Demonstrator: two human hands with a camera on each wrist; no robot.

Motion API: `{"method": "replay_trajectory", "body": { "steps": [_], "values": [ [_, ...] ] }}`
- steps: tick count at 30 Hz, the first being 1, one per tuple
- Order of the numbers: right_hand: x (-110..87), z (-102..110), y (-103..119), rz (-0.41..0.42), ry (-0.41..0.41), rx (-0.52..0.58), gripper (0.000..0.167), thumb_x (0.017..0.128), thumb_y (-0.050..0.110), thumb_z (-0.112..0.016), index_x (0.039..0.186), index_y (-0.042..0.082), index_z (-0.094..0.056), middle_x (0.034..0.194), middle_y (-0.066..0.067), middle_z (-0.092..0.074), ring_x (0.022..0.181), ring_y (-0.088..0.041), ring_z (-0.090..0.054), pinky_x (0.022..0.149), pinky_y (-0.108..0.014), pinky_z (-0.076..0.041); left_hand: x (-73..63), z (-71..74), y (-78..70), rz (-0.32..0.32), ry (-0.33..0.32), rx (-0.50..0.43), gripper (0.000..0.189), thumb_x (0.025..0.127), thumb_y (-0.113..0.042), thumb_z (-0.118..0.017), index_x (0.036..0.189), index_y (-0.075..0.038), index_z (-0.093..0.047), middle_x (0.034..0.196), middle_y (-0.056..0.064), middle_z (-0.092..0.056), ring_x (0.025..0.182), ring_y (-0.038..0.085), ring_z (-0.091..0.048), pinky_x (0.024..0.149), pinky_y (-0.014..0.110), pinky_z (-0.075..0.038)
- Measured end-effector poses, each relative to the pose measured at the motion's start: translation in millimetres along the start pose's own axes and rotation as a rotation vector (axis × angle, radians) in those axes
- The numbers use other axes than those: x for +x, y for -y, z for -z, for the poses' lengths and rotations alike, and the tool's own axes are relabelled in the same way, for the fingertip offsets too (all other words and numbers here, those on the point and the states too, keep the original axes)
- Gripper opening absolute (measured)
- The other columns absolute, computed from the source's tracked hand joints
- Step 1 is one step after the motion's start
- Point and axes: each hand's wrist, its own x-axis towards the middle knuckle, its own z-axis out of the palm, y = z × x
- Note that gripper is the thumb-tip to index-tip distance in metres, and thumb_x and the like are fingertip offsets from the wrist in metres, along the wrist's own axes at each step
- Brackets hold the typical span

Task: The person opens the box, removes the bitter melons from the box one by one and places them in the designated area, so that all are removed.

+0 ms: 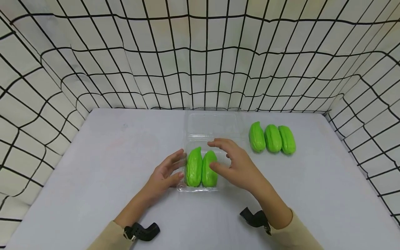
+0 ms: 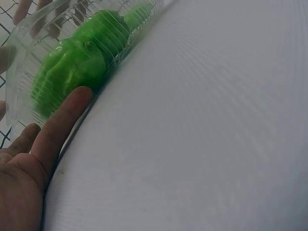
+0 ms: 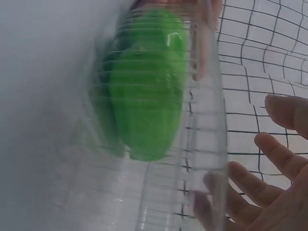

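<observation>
Touching the clear box, the left hand has its fingers apart. Two green vegetables lie inside, between both hands. Right hand: fingers parted, partly hiding the nearer vegetable and box wall; contact there cannot be determined.

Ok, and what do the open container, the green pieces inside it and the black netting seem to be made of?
Container: probably thin plastic, clear and glossy; it is see-through, with ribbed walls.
Green pieces: smooth and shiny, perhaps moulded plastic or coated foam, given their even bright green; the core can't be told.
Netting: likely cord, since its strands sag and wave; fibre unclear.
</observation>
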Motion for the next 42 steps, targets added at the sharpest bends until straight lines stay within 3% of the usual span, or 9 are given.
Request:
{"method": "replay_trajectory", "body": {
  "steps": [6,10,17,29,42],
  "values": [
    [1.1,-11.9,-4.3,-0.069,0.06,-0.062,0.052,0.089,0.026,-0.074,0.138,0.026,-0.056,0.152,-0.002,-0.044,0.138,-0.026,-0.046,0.106,-0.053,-0.044,-0.2,-0.7,0.5,-0.009,0.005,-0.001,0.069,0.099,-0.009,-0.06,0.158,-0.016,-0.026,0.162,0.012,-0.028,0.147,0.038,-0.03,0.091,0.035,-0.055],
    [2.2,-18.2,-6.0,-0.118,0.103,-0.079,0.056,0.087,0.026,-0.075,0.14,0.025,-0.056,0.156,-0.007,-0.039,0.135,-0.033,-0.049,0.103,-0.057,-0.046,-0.2,0.2,0.8,-0.02,0.009,0.008,0.069,0.099,-0.009,-0.06,0.158,-0.015,-0.025,0.162,0.013,-0.029,0.146,0.039,-0.031,0.092,0.034,-0.055],
    [1.8,-24.7,-7.9,-0.127,0.145,-0.126,0.063,0.083,0.026,-0.081,0.141,0.025,-0.056,0.157,-0.014,-0.036,0.13,-0.039,-0.052,0.098,-0.058,-0.048,0.7,0.6,1.1,-0.029,0.009,0.011,0.069,0.099,-0.008,-0.06,0.158,-0.013,-0.025,0.161,0.014,-0.029,0.146,0.04,-0.031,0.092,0.034,-0.055],
    [2.7,-26.5,-10.8,-0.148,0.193,-0.192,0.07,0.081,0.03,-0.083,0.144,0.025,-0.053,0.157,-0.017,-0.036,0.138,-0.04,-0.043,0.104,-0.059,-0.043,0.4,2.0,1.8,-0.031,0.008,0.023,0.068,0.099,-0.008,-0.06,0.158,-0.016,-0.027,0.161,0.014,-0.03,0.146,0.04,-0.031,0.093,0.034,-0.054],
    [0.3,-23.0,-11.6,-0.193,0.219,-0.181,0.068,0.081,0.029,-0.082,0.143,0.024,-0.055,0.158,-0.015,-0.034,0.133,-0.039,-0.049,0.102,-0.058,-0.045,-0.1,0.1,2.1,-0.009,-0.006,0.03,0.069,0.098,-0.009,-0.061,0.158,-0.015,-0.026,0.161,0.012,-0.03,0.146,0.04,-0.031,0.092,0.034,-0.055]
  ]
}}
